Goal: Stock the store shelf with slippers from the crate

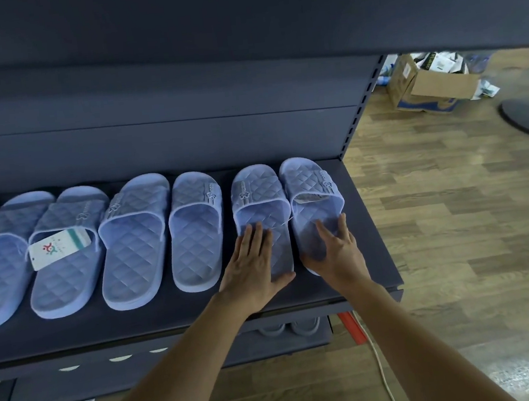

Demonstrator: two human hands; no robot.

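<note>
An open brown cardboard box [434, 87] sits on the wood-plank floor [454, 213]. A round black stand base [528, 117] rests near it.

No word or number is legible. At nine o'clock, a white hang tag [60, 248] lying in a blue slipper [66, 286] bears a red-and-green figure logo and a green stripe; its print is too small to read. Each slipper strap [257, 189] carries an embossed emblem with unreadable lettering. The cardboard box [430, 85] at two o'clock shows a white label, blurred.
</note>
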